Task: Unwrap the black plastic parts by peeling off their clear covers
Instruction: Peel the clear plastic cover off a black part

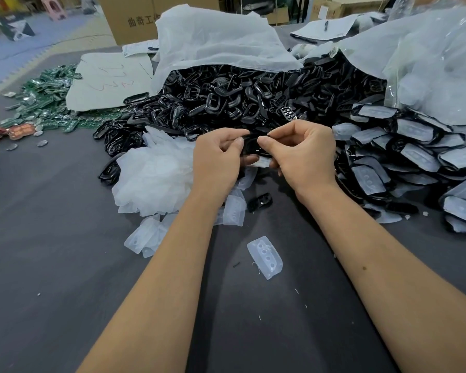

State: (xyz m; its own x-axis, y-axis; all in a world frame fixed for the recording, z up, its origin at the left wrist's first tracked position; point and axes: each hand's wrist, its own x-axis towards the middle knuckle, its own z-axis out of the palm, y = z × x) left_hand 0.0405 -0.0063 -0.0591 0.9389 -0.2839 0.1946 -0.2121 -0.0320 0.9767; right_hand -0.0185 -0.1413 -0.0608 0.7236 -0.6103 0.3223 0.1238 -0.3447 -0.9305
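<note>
both hands pinch one black part (pixel 250 146) over the dark table (pixel 65 265), near the middle: left hand (pixel 218 154) on its left end, right hand (pixel 299 152) on its right. the clear cover (pixel 262 163) peeks below; it could tear, or the glossy part could slip into the pile of stripped parts (pixel 226 100) beyond.

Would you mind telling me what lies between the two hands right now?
In the head view, a black plastic part spans the gap, pinched by the left hand and right hand.

Glossy black plastic parts (pixel 226 103), frosted clear covers (pixel 265 257), matt grey tabletop (pixel 51 251).
</note>
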